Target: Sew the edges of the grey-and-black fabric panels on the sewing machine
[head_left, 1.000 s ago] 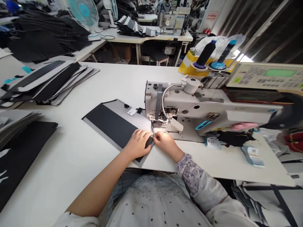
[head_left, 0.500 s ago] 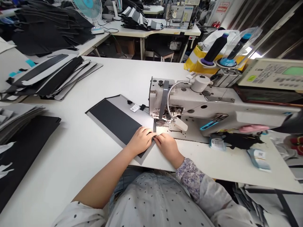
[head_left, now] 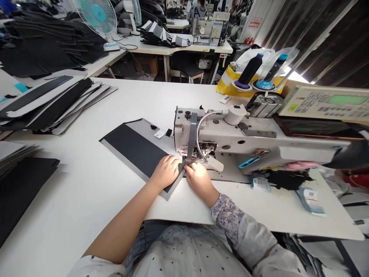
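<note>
A long grey panel with a black strip [head_left: 135, 148] lies on the white table [head_left: 86, 192], its right end under the needle of a grey sewing machine [head_left: 230, 134]. My left hand [head_left: 165, 171] rests on the panel's near end, fingers curled and pressing the fabric down. My right hand [head_left: 197, 177] sits just right of it in the lamp's light, its fingertips pinched on the panel's edge beside the presser foot [head_left: 186, 159]. A small white label [head_left: 159, 134] is attached near the panel's far edge.
Stacks of black and grey panels [head_left: 49, 102] lie at the left, more black pieces [head_left: 20, 184] at the near left. Thread cones [head_left: 249, 69] and a control box [head_left: 325, 102] stand at the right. A fan [head_left: 98, 15] and other machines are behind.
Both hands have slid forward with the panel's end, closer to the presser foot. The camera view has shifted slightly.
</note>
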`<act>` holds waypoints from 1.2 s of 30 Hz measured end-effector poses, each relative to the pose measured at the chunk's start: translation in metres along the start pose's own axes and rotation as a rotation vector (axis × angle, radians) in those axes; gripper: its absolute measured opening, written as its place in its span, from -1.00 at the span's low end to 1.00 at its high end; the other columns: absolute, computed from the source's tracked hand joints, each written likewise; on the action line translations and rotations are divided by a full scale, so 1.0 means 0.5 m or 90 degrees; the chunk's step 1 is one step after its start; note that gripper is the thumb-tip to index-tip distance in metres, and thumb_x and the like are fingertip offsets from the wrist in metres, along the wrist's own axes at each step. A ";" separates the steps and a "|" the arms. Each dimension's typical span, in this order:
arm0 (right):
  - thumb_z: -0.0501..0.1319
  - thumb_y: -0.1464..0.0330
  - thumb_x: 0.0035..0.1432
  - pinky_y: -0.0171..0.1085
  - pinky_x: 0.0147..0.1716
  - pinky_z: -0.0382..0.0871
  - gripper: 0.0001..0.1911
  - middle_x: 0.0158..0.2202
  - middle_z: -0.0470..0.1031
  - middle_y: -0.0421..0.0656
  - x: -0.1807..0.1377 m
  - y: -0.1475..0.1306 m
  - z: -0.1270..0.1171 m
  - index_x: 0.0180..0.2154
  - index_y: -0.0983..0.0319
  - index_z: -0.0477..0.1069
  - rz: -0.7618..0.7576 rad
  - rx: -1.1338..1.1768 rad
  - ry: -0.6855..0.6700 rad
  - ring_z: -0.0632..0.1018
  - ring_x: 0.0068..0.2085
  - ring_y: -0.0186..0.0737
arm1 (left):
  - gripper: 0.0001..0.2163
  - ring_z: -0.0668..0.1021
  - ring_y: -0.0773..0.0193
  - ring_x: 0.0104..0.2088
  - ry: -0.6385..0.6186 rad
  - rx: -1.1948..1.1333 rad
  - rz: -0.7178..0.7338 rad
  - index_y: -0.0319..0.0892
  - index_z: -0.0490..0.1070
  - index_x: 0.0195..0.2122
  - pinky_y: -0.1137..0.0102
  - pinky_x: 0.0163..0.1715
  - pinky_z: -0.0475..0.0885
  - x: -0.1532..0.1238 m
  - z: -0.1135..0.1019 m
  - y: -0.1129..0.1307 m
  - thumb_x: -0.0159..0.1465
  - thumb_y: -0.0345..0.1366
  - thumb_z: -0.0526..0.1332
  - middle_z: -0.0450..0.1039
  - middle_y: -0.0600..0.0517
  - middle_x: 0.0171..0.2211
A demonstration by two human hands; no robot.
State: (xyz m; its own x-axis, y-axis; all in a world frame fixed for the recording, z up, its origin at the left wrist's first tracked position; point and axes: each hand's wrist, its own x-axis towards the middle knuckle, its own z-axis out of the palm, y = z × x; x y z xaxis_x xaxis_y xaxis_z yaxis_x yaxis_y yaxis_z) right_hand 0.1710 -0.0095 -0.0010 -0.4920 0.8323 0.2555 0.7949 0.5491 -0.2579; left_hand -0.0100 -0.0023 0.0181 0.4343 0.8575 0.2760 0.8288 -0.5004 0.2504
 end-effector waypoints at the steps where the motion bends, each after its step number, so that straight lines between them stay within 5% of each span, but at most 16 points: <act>1: 0.05 0.52 0.20 -0.22 -0.18 0.32 -0.67 -0.27 0.47 -0.05 0.006 0.001 0.001 -0.09 0.25 0.50 0.008 -0.004 -0.004 0.44 -0.26 -0.16 | -0.75 0.44 0.14 -0.01 0.018 0.007 -0.009 -0.15 0.42 -0.12 0.21 0.04 0.34 0.006 0.003 -0.005 0.27 -0.46 0.01 0.45 -0.06 -0.10; 12: 0.05 0.49 0.20 -0.16 -0.07 0.33 -0.59 -0.01 0.47 0.05 0.029 0.017 0.035 0.08 0.26 0.35 0.067 -0.009 0.000 0.52 -0.15 -0.10 | -0.86 0.47 0.08 -0.14 0.009 0.058 -0.029 -0.17 0.40 -0.31 0.19 -0.08 0.37 0.061 0.023 -0.050 0.23 -0.45 0.06 0.44 -0.09 -0.27; 26: 0.08 0.38 0.26 -0.25 -0.15 0.35 -0.77 -0.27 0.53 -0.02 0.041 0.004 0.010 -0.17 0.30 0.47 0.139 0.035 0.057 0.53 -0.23 -0.15 | -0.84 0.48 0.05 -0.15 0.087 0.117 -0.114 -0.21 0.43 -0.26 0.19 -0.08 0.37 0.066 0.032 -0.056 0.22 -0.40 0.07 0.45 -0.13 -0.27; 32: 0.18 0.27 0.20 -0.28 -0.25 0.35 -0.79 -0.35 0.54 -0.04 0.055 -0.011 0.000 -0.28 0.30 0.46 0.226 0.037 0.007 0.53 -0.30 -0.15 | -0.78 0.45 0.04 -0.16 0.067 0.144 -0.101 -0.17 0.43 -0.11 0.17 -0.12 0.35 0.006 0.013 -0.027 0.30 -0.30 0.07 0.43 -0.13 -0.20; 36: 0.09 0.42 0.22 -0.30 -0.28 0.33 -0.84 -0.36 0.53 -0.05 0.061 -0.015 0.019 -0.28 0.29 0.44 0.219 0.004 0.001 0.53 -0.32 -0.18 | -0.68 0.43 0.10 -0.14 0.049 0.143 -0.043 -0.05 0.36 0.08 0.20 -0.07 0.33 -0.017 0.016 0.010 0.34 -0.34 0.01 0.42 -0.10 -0.14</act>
State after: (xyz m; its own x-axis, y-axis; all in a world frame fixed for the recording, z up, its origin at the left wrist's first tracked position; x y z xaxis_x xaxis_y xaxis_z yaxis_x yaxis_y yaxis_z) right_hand 0.1467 0.0125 -0.0004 -0.1958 0.9685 0.1538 0.9118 0.2375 -0.3349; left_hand -0.0068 -0.0113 0.0094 0.3547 0.8718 0.3379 0.9161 -0.3963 0.0607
